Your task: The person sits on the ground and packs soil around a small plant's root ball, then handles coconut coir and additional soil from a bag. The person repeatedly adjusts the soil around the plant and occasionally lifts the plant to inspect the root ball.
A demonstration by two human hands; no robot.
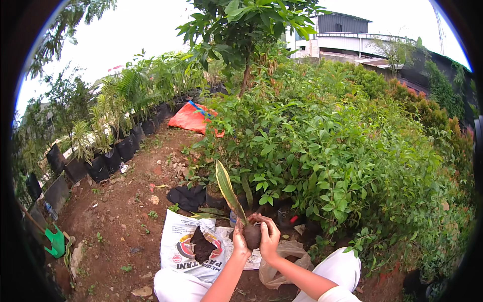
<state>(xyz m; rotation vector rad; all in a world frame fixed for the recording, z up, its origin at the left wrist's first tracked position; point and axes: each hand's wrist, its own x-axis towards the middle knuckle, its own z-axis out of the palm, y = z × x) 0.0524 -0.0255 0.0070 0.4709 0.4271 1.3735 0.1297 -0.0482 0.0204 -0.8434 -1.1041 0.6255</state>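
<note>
Both my hands are cupped around a dark soil ball point(252, 237). My left hand point(240, 239) presses its left side, and my right hand point(268, 236) curves over its right side and far edge. Out of the ball rises a snake plant leaf point(228, 187), green with yellow margins, leaning up to the left. A white printed sack point(175, 234) lies to the left of my hands, with dark potting soil point(202, 247) showing through a torn hole. Just below my right wrist sits a crumpled translucent plastic bag point(281, 270) with something dark inside.
Dense leafy shrubs point(317, 151) crowd the right side. A black cloth point(187, 197) lies on the soil beyond the sack. Farther back is an orange sheet point(190, 117). Plants in black grow bags point(124, 150) line the left, and a green plastic tool point(56, 241) rests nearer.
</note>
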